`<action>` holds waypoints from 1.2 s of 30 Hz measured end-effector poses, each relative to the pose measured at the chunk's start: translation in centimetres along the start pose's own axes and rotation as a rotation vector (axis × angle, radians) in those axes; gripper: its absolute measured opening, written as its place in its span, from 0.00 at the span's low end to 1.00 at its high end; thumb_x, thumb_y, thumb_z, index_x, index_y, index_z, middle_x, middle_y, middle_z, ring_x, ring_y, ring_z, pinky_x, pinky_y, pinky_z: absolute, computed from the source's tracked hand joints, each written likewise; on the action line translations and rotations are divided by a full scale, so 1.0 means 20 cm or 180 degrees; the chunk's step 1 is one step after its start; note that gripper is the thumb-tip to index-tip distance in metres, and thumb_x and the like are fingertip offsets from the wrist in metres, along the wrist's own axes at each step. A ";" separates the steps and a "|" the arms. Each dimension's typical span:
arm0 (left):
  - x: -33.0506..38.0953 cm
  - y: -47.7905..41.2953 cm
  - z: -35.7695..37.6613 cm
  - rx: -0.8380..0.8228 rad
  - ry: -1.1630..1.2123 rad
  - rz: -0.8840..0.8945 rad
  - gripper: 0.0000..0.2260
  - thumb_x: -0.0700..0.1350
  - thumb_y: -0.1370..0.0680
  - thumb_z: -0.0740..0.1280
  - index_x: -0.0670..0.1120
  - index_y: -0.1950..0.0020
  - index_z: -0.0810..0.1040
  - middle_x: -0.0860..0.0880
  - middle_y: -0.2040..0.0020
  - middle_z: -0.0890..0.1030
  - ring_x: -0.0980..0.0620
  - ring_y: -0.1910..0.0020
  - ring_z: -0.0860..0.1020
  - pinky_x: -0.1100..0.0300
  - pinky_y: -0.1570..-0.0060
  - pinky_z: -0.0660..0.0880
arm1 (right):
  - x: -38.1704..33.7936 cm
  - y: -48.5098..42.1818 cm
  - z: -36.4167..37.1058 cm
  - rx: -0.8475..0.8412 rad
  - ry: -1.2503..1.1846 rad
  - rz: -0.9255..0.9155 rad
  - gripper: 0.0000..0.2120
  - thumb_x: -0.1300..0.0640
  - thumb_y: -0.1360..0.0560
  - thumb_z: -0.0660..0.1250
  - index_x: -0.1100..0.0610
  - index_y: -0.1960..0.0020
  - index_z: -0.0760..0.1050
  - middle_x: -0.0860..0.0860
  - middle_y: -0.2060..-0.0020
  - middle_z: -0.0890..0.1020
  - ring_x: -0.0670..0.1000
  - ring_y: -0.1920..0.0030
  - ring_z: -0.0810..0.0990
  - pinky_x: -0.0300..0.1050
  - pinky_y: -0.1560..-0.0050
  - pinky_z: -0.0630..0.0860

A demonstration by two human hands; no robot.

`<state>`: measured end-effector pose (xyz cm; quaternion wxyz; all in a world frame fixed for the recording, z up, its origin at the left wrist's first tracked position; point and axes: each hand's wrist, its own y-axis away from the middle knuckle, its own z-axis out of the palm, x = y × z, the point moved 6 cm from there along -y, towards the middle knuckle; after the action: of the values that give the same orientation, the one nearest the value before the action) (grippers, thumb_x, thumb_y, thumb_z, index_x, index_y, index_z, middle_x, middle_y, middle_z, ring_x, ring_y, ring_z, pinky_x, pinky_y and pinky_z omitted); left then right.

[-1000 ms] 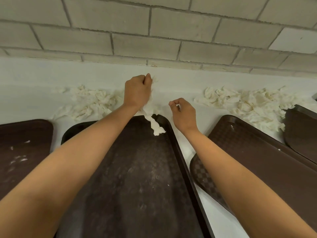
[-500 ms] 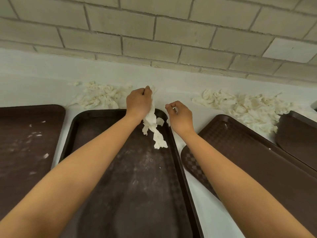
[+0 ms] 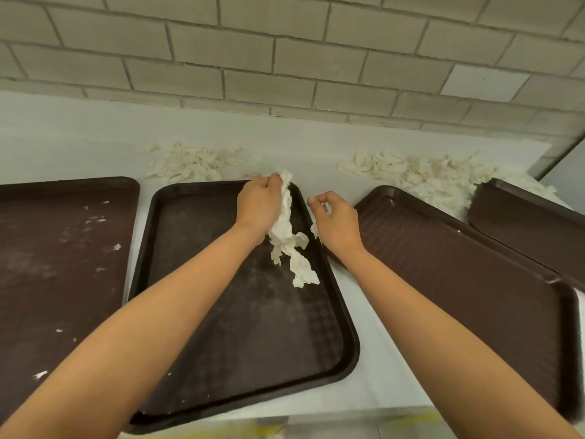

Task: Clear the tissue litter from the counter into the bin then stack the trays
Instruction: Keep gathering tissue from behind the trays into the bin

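Note:
My left hand [image 3: 258, 205] grips a bunch of white tissue [image 3: 289, 242] that hangs down over the far right part of the middle brown tray [image 3: 240, 343]. My right hand [image 3: 335, 221] is curled beside that tray's right rim and pinches a small scrap of tissue. Two heaps of tissue litter lie along the back of the white counter: a left heap [image 3: 190, 163] and a larger right heap [image 3: 421, 175]. No bin is in view.
A brown tray [image 3: 57, 264] with white crumbs lies at the left. Another brown tray [image 3: 474, 280] lies angled at the right, with a further tray [image 3: 535, 223] behind it. A brick wall [image 3: 285, 58] backs the counter. The counter's front edge runs along the bottom.
Both hands have drawn back from the rear of the counter toward me, the left one carrying the tissue bunch over the middle tray. The camera has tilted down, showing more of the trays.

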<state>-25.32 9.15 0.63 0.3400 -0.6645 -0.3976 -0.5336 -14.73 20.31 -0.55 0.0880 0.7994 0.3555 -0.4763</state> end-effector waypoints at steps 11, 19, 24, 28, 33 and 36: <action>0.00 0.57 0.08 -0.0342 0.0061 -0.0129 0.21 0.48 0.21 0.57 0.48 0.73 0.58 0.50 0.73 0.61 0.54 0.72 0.60 0.57 0.68 0.58 | 0.06 0.49 -0.29 0.0131 -0.0048 0.0067 0.09 0.52 0.21 0.61 0.57 0.53 0.76 0.48 0.57 0.79 0.45 0.55 0.76 0.33 0.56 0.68; 0.03 1.00 0.34 -0.0347 0.0367 -0.0424 0.20 0.51 0.23 0.61 0.49 0.73 0.62 0.51 0.74 0.63 0.54 0.72 0.62 0.55 0.66 0.61 | 0.20 0.78 -0.67 0.0049 -0.0154 -0.0065 0.09 0.52 0.22 0.62 0.56 0.56 0.75 0.43 0.62 0.77 0.39 0.61 0.74 0.20 0.62 0.66; 0.02 1.35 0.56 -0.0255 0.0399 -0.0494 0.19 0.50 0.23 0.61 0.49 0.72 0.60 0.51 0.73 0.60 0.54 0.72 0.59 0.56 0.68 0.57 | 0.36 0.98 -0.95 -0.0171 -0.0047 -0.0212 0.10 0.52 0.22 0.62 0.58 0.52 0.78 0.44 0.59 0.78 0.40 0.58 0.74 0.20 0.60 0.66; 0.00 1.62 0.72 -0.0112 0.0273 -0.0523 0.18 0.48 0.22 0.58 0.49 0.71 0.58 0.49 0.72 0.61 0.52 0.71 0.59 0.56 0.68 0.58 | 0.51 1.15 -1.13 -0.0357 0.0000 -0.0206 0.11 0.52 0.22 0.62 0.58 0.52 0.78 0.45 0.57 0.79 0.43 0.56 0.75 0.20 0.59 0.66; -0.05 1.90 0.93 -0.0220 0.0110 -0.0622 0.17 0.48 0.22 0.56 0.47 0.70 0.60 0.48 0.71 0.63 0.51 0.69 0.61 0.55 0.66 0.60 | 0.70 1.34 -1.29 -0.0497 0.0076 -0.0086 0.10 0.50 0.22 0.62 0.56 0.53 0.77 0.46 0.58 0.79 0.45 0.54 0.75 0.26 0.60 0.67; -0.10 2.01 1.03 -0.0294 0.0121 -0.0635 0.17 0.47 0.22 0.57 0.48 0.70 0.61 0.49 0.71 0.63 0.51 0.70 0.61 0.55 0.67 0.59 | 0.81 1.44 -1.36 -0.0496 0.0121 0.0066 0.10 0.50 0.22 0.62 0.56 0.53 0.77 0.47 0.58 0.79 0.46 0.55 0.75 0.34 0.60 0.67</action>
<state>19.34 8.63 -6.47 0.2618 -0.6263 -0.4302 -0.5951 27.69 20.11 -5.14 0.1480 0.8027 0.3849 -0.4309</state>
